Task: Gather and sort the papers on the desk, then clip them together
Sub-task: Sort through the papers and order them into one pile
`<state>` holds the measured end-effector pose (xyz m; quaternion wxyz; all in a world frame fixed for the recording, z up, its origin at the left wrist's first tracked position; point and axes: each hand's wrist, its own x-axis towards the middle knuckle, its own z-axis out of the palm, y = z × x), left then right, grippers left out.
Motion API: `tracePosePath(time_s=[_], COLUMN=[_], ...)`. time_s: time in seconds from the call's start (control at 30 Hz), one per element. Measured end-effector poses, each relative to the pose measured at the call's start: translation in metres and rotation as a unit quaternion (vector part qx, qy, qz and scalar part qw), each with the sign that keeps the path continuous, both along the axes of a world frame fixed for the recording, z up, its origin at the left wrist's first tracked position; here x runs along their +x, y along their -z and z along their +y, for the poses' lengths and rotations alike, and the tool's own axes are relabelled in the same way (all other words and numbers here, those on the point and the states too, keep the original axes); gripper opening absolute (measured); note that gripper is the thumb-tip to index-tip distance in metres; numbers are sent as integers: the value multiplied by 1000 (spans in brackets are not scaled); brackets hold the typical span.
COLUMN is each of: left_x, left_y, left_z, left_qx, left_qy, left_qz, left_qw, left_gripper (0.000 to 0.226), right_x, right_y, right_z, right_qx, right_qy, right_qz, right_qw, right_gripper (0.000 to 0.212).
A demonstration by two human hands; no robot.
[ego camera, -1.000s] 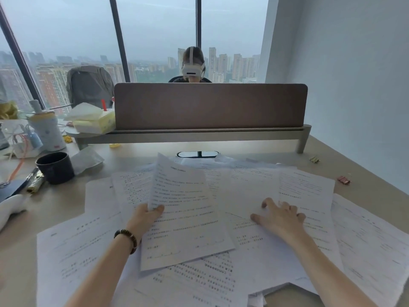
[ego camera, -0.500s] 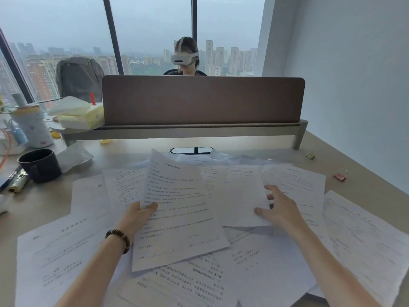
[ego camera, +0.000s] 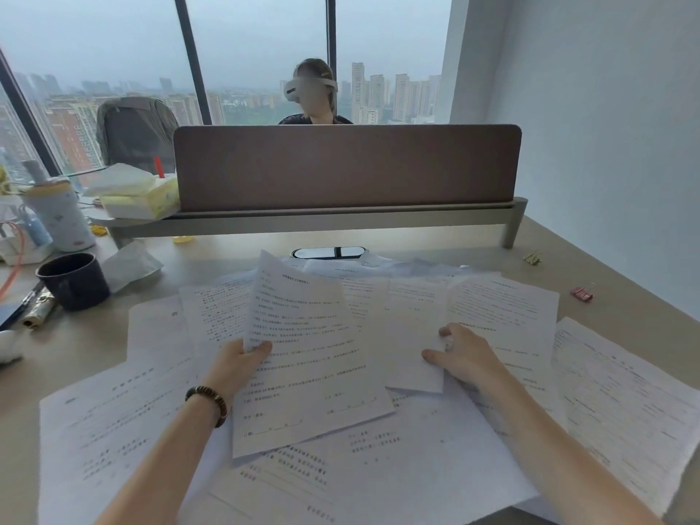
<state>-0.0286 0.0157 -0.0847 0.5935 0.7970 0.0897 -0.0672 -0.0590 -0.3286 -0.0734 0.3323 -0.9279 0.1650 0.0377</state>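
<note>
Several printed sheets lie spread and overlapping across the desk (ego camera: 613,305). My left hand (ego camera: 236,363) pinches the left edge of one printed sheet (ego camera: 307,354) and holds it tilted up above the pile. My right hand (ego camera: 464,356) grips the right edge of a second sheet (ego camera: 407,335), thumb on top, lifted slightly off the papers. A pink binder clip (ego camera: 582,293) lies on the desk at the right, and a gold clip (ego camera: 532,257) sits farther back.
A brown divider screen (ego camera: 346,166) on a grey shelf closes the back of the desk. A dark mug (ego camera: 74,280), a bottle (ego camera: 60,214), a tissue pack (ego camera: 140,197) and pens crowd the left. A person with a headset sits behind the screen. A wall stands at right.
My right hand went from lying flat on the papers to taking hold of a sheet and drawing it toward the left one. The left hand still holds its sheet.
</note>
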Motion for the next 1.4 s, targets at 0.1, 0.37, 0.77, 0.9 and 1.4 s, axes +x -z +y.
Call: tracePosePath(time_s=[0.1,0.37,0.77,0.9,1.4], left_x=[0,4,11,12,17], left_y=[-6,-18,-19,-24,-20], left_z=[3,37,34,36,39], left_qx=[-19,-79,61,75,89], left_qy=[8,-1,93,102,144], left_qz=[11,47,51,39,31], left_qw=[1000,996,992,991,985], left_gripper=[16,12,18,13,17], right_x=[2,6,3,2,11], right_y=[3,-3,9,5,12], right_z=[-2,-17,-23,-25,-21], right_qx=[67,171,214,284,292], right_qy=[19,102,93,90,91], right_qz=[-37,-50,-82,-88,-63], right_qw=[997,979,969,951,950], right_gripper=[60,67,33,45,45])
